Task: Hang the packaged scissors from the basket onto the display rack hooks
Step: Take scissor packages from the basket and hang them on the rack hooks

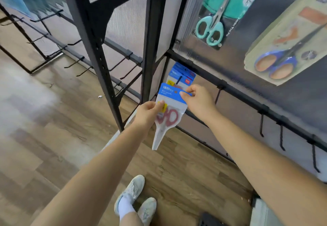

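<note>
Hands meet on a clear plastic pack of red-handled scissors with a blue card header (170, 109), held in the air just in front of the black metal display rack (150, 36). The left hand (147, 114) pinches the pack's left edge beside a yellow sticker, its grip closed on the plastic; the right hand (198, 100) pinches the right end of the blue header, thumb on its front. The pack hangs with its pointed tip towards the wood-plank floor (53, 146). Just behind it, a stack of matching blue-headed packs (182, 74) already hangs on a black hook (179, 80). Teal-handled scissors (212, 25) and blue-handled scissors (279, 62) hang higher up.
</note>
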The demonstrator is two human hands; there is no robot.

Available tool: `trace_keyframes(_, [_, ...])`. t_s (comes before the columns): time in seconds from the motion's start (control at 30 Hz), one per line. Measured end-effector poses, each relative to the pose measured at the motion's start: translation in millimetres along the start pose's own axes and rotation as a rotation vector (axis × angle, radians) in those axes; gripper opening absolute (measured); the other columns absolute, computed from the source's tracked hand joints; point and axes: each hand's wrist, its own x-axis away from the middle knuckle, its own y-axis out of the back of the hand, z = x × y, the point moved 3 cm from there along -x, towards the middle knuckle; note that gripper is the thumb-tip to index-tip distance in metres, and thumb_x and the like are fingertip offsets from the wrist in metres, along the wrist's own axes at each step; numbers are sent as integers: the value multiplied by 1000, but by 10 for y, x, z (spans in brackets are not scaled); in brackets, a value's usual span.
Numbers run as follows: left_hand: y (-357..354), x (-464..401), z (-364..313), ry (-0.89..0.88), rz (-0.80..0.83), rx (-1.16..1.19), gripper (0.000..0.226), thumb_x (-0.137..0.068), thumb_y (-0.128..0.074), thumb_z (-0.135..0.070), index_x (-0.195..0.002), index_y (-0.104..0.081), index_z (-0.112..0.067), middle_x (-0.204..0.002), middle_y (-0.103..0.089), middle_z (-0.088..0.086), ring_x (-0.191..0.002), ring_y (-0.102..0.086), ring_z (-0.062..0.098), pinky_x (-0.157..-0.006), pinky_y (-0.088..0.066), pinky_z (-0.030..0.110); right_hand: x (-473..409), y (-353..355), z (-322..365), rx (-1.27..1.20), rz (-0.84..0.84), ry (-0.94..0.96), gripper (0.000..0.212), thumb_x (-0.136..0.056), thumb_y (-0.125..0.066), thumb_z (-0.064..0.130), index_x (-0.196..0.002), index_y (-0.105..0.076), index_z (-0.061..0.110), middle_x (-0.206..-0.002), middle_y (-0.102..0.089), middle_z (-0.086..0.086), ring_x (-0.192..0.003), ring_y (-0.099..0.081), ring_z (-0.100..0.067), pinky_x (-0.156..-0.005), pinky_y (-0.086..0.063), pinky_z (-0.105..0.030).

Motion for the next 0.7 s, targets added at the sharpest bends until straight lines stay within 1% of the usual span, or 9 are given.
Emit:
trace_keyframes(0.07, [1, -155, 52, 8, -2, 6, 21, -90, -62, -33, -80, -60, -14, -76, -66, 3, -73, -64, 18, -73, -53, 34, -114, -71, -50, -14, -12, -6, 6, -95, -55, 20, -92, -53, 14, -92, -56, 0, -91, -57, -14, -56, -39, -17])
trace_keyframes(0.13, [-7, -279, 76, 11, -9, 15, 22, -89, -63, -34, -80, -60, -14, -76, -66, 3, -74, -64, 18, -72, -52, 32, -219, -128, -110, -8, -16, -21, 7, -95, -54, 20, -91, -52, 15, -92, -57, -1, -90, -57, -13, -56, -41, -18])
trace_keyframes(0.23, [-45, -447, 99, 3, -25, -5, 23, -89, -63, -35, -82, -60, -14, -78, -66, 4, -74, -64, 17, -66, -52, 28, -365, -182, -191, 6, -26, -35, 8, -95, -54, 20, -91, -51, 14, -94, -58, -1, -94, -61, -15, -69, -53, -29])
trace_keyframes(0.27, [-71, -493, 93, -3, -37, -2, 23, -89, -63, -35, -83, -59, -13, -80, -66, 4, -74, -64, 17, -65, -52, 26, -415, -191, -215, -2, -35, -43, 9, -95, -55, 20, -90, -51, 13, -94, -58, -1, -95, -61, -16, -72, -53, -30])
trace_keyframes(0.4, [-201, -629, 80, 2, -100, -1, 26, -89, -62, -35, -91, -59, -10, -78, -63, 1, -67, -61, 9, -52, -46, 16, -590, -209, -319, -39, -65, -96, 10, -94, -55, 19, -90, -51, 11, -99, -59, -3, -94, -61, -12, -58, -47, -17])
trace_keyframes(0.5, [-274, -716, 89, 15, -126, -35, 27, -90, -60, -37, -95, -58, -11, -78, -62, -2, -69, -60, 7, -53, -44, 16, -685, -227, -368, -31, -65, -116, 10, -94, -56, 19, -91, -51, 11, -107, -61, -7, -102, -62, -16, -66, -51, -23])
trace_keyframes(0.6, [-284, -817, 124, 5, -156, -44, 26, -90, -60, -36, -95, -58, -11, -79, -62, -1, -69, -60, 7, -55, -45, 17, -699, -255, -370, 3, -91, -83, 10, -94, -55, 18, -87, -52, 11, -92, -58, -2, -91, -60, -16, -63, -47, -23])
trace_keyframes(0.67, [-293, -861, 148, 13, -156, -39, 25, -91, -60, -35, -96, -58, -11, -78, -61, -3, -67, -59, 6, -52, -45, 15, -687, -279, -362, 34, -93, -44, 11, -94, -54, 18, -87, -51, 11, -85, -54, 1, -84, -57, -14, -58, -45, -20])
trace_keyframes(0.7, [-302, -883, 154, 17, -156, -42, 26, -90, -60, -36, -97, -59, -11, -77, -61, -4, -66, -59, 5, -49, -44, 13, -693, -284, -366, 37, -98, -35, 11, -94, -54, 18, -87, -51, 11, -84, -54, 2, -84, -57, -14, -60, -48, -23])
